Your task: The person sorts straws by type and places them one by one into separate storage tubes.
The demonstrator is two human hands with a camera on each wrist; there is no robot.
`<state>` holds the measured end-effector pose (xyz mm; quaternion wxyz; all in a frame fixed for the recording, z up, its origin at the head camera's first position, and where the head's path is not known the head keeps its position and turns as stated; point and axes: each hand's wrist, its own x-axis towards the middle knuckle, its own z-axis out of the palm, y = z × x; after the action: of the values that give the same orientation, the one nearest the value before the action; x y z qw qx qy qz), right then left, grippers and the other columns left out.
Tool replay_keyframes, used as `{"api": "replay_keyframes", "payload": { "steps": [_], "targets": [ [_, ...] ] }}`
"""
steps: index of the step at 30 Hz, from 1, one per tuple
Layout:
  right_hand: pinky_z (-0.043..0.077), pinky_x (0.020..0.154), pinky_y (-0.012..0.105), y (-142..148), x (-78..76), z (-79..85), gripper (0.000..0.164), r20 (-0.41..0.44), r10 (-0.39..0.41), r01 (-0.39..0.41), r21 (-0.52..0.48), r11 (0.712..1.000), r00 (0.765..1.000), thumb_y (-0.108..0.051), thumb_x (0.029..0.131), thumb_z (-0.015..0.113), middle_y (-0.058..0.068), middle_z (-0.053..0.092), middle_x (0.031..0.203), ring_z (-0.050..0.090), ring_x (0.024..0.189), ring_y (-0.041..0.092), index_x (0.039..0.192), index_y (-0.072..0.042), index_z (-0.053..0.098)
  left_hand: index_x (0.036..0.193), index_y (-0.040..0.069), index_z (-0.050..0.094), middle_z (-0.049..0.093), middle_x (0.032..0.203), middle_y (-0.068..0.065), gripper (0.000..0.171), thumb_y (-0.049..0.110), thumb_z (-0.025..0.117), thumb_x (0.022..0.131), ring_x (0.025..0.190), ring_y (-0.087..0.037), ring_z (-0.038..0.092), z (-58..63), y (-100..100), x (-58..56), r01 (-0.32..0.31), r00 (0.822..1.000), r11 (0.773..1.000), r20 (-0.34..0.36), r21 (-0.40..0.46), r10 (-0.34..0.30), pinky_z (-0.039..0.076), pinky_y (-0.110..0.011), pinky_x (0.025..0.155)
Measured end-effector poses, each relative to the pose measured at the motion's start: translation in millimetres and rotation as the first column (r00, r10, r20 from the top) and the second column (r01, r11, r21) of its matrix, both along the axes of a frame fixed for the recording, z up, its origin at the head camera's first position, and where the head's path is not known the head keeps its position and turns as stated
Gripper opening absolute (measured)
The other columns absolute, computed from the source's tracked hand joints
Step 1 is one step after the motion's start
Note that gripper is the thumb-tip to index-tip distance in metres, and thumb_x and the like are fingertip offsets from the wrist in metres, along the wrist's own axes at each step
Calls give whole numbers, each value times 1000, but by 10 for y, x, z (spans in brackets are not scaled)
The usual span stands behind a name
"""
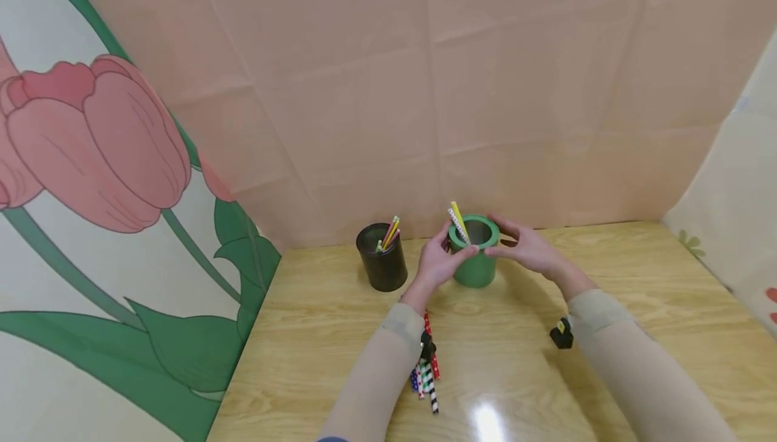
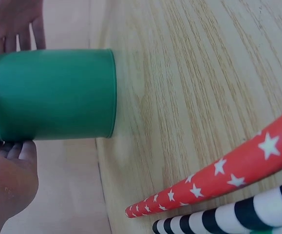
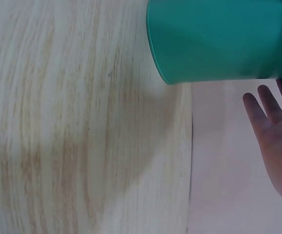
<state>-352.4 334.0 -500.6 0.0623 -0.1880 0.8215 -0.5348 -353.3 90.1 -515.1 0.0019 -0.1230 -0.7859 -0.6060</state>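
A green cylindrical pen holder [image 1: 475, 270] stands upright on the wooden table, with a yellow and a white patterned straw-like stick [image 1: 458, 223] leaning inside it. My left hand [image 1: 438, 261] holds it by the left side near the rim, thumb at the front and fingers behind. On its right side my right hand [image 1: 529, 247] touches the rim with thumb and forefinger. The right wrist view shows the other fingers [image 3: 257, 109] of that hand spread away from the green wall. Part of the left fingers is hidden behind the pen holder.
A black pen holder [image 1: 382, 270] with several colourful sticks stands to the left. Patterned sticks, including a red one with white stars [image 2: 199, 187] and a black-and-white striped one [image 2: 228, 219], lie below the left wrist. A pinkish sheet [image 1: 340, 104] covers the wall behind the table [image 1: 504, 341].
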Motion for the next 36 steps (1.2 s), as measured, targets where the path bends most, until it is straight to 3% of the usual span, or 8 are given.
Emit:
{"api": "replay_keyframes", "payload": {
  "steps": [11, 18, 26, 36],
  "targets": [
    [41, 116, 66, -8, -64, 129, 97, -31, 22, -19, 116, 993, 999, -38, 96, 83, 25, 33, 170, 37, 152, 49, 170, -8, 28, 167, 19, 39, 46, 165, -5, 89, 38, 86, 94, 148, -17, 47, -13, 1, 1, 39, 999, 999, -20, -24, -40, 40, -29, 119],
    [34, 118, 72, -27, -81, 156, 97, 6, 51, -51, 145, 988, 999, -42, 97, 80, 26, 34, 169, 36, 151, 51, 170, -8, 25, 168, 17, 39, 46, 165, -7, 92, 38, 87, 92, 148, -18, 47, -8, -20, 18, 33, 999, 999, 25, -10, -33, 39, -27, 119],
    [35, 115, 75, -89, -172, 247, 95, -18, 75, -69, 215, 974, 997, -38, 97, 81, 27, 38, 166, 38, 147, 56, 168, -3, 28, 167, 11, 37, 42, 167, -8, 93, 34, 87, 93, 150, -18, 45, -6, -86, -66, 48, 998, 999, 27, 11, -48, 39, -26, 119],
    [29, 115, 80, -187, -237, 369, 94, -30, 118, -104, 301, 948, 993, -35, 98, 79, 32, 32, 167, 34, 148, 60, 168, 0, 26, 168, 13, 37, 41, 168, -7, 91, 31, 87, 93, 151, -19, 43, 18, -138, -98, 80, 997, 996, 1, 26, -81, 37, -27, 120]
  ]
}}
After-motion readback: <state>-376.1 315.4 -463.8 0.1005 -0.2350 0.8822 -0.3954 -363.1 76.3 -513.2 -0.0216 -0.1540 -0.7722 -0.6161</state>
